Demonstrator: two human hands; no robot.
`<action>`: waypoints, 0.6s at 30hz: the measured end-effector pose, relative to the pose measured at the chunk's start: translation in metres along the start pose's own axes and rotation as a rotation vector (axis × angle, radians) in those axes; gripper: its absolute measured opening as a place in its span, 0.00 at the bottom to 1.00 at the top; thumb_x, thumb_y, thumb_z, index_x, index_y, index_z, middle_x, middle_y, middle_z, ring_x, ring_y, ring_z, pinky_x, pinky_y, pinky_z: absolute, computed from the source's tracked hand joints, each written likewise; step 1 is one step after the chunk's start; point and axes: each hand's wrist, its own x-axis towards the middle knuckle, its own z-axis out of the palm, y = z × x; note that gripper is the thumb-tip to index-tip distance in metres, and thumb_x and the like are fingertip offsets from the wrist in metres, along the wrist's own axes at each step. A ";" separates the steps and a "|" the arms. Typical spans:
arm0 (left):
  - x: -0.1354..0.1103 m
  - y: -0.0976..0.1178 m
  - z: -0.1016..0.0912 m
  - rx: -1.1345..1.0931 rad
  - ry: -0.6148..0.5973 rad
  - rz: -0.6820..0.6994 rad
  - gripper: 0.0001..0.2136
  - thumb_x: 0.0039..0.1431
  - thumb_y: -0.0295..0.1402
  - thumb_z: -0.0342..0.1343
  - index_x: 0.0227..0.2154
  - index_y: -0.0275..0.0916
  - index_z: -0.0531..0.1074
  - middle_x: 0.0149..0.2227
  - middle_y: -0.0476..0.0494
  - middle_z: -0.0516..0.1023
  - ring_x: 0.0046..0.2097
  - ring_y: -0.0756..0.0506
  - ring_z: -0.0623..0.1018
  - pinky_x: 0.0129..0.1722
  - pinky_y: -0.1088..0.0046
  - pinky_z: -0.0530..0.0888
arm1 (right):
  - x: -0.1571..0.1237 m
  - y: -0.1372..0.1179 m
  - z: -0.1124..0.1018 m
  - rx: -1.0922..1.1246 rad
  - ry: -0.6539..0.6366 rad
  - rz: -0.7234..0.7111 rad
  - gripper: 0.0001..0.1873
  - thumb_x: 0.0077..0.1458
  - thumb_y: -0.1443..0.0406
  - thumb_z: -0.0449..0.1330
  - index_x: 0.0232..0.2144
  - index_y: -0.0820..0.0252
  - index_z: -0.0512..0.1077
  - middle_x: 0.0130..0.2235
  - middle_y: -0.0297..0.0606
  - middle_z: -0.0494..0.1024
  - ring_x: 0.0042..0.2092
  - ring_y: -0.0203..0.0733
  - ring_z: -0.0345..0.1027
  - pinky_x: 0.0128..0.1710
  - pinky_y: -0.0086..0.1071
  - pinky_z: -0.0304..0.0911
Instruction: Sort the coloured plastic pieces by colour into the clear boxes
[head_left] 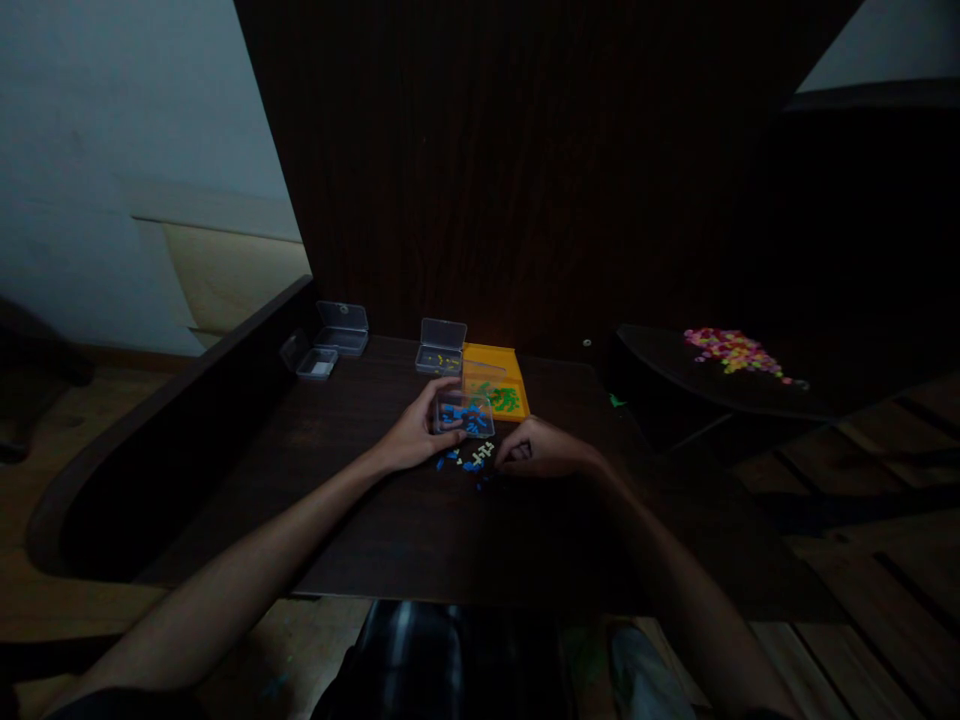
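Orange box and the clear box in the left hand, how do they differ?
The orange box is tinted orange, while the clear box is see-through and colourless. The orange box holds green pieces; the clear box holds blue pieces. The orange box rests on the table, whereas the clear box is gripped by the left hand. Both contain small loose pieces.

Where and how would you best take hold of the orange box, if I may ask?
I'd probably take the orange box by its right wall, from the right: that edge looks free, while the clear box in the left grip crowds its front left.
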 end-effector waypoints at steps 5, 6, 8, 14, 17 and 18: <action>-0.001 0.000 0.001 -0.004 -0.002 -0.011 0.33 0.47 0.29 0.66 0.56 0.43 0.58 0.55 0.37 0.66 0.50 0.41 0.75 0.52 0.56 0.73 | -0.003 0.009 0.008 -0.022 0.012 -0.008 0.13 0.51 0.63 0.60 0.35 0.66 0.80 0.21 0.31 0.69 0.22 0.30 0.56 0.23 0.24 0.51; -0.001 0.000 0.001 -0.001 -0.003 -0.012 0.33 0.47 0.29 0.66 0.56 0.43 0.58 0.55 0.37 0.65 0.51 0.41 0.75 0.52 0.57 0.73 | -0.004 0.010 0.009 -0.027 0.023 -0.013 0.13 0.51 0.63 0.60 0.35 0.65 0.80 0.21 0.31 0.69 0.22 0.30 0.57 0.23 0.24 0.51; -0.001 0.001 0.000 0.009 0.004 -0.008 0.33 0.47 0.30 0.66 0.55 0.43 0.58 0.56 0.37 0.64 0.54 0.41 0.73 0.53 0.57 0.73 | -0.004 0.009 0.010 -0.054 0.047 -0.019 0.12 0.51 0.65 0.60 0.35 0.65 0.80 0.22 0.31 0.71 0.23 0.30 0.58 0.24 0.24 0.53; -0.001 0.003 0.000 0.028 0.024 -0.017 0.33 0.48 0.31 0.66 0.56 0.43 0.58 0.57 0.37 0.63 0.56 0.39 0.71 0.54 0.55 0.72 | -0.006 0.006 0.011 -0.141 0.075 -0.058 0.11 0.50 0.68 0.61 0.36 0.63 0.80 0.25 0.32 0.74 0.25 0.30 0.63 0.28 0.23 0.55; -0.001 0.003 0.001 0.035 0.020 -0.019 0.32 0.48 0.31 0.66 0.55 0.43 0.59 0.56 0.38 0.63 0.56 0.39 0.71 0.54 0.55 0.73 | -0.007 0.004 0.011 -0.142 0.101 -0.070 0.12 0.50 0.67 0.61 0.38 0.63 0.80 0.24 0.31 0.73 0.24 0.30 0.63 0.27 0.23 0.55; -0.001 0.003 0.001 0.036 0.018 -0.021 0.32 0.48 0.32 0.66 0.55 0.43 0.59 0.56 0.38 0.63 0.56 0.39 0.71 0.54 0.55 0.73 | -0.007 0.004 0.012 -0.142 0.108 -0.076 0.12 0.51 0.67 0.61 0.39 0.62 0.80 0.24 0.31 0.73 0.24 0.30 0.63 0.27 0.23 0.54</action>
